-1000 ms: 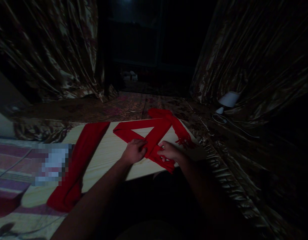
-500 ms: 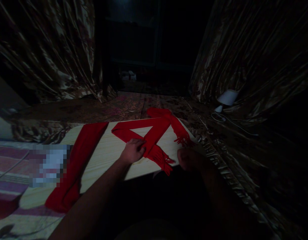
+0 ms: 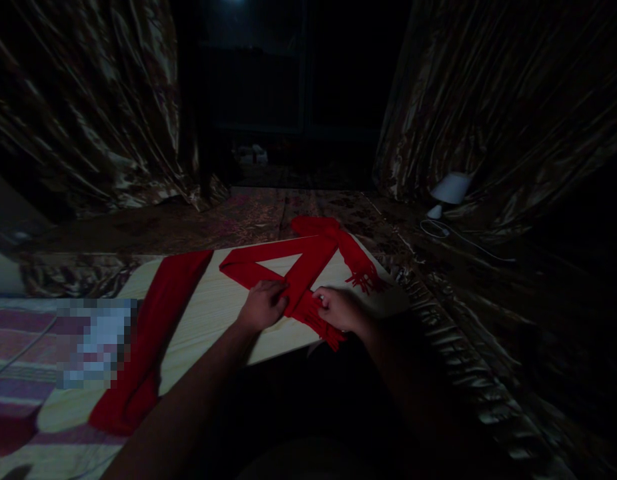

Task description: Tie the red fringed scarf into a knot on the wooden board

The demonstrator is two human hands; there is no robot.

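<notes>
A red scarf (image 3: 308, 270) with fringed ends lies folded across itself on a pale wooden board (image 3: 203, 323), forming a triangular loop. My left hand (image 3: 263, 305) rests at the scarf's near crossing, its fingers and thumb closed on the edge of the cloth. To the right, my right hand (image 3: 338, 310) is closed in a pinch at the scarf's near end, just above the fringe. The other fringed end points right, near the board's right edge. Dim light hides the exact grip of the fingertips.
A folded red cloth (image 3: 155, 340) lies across the board's left part. Beside it is a blurred-out flat item (image 3: 95, 343) on a striped cover (image 3: 18, 347). A small white lamp (image 3: 451, 188) with a cord stands at the right, before patterned curtains (image 3: 438, 100).
My right hand has moved left from beside the board's near edge onto the scarf's near fringed end. My left hand stays on the crossing. The view has shifted slightly.
</notes>
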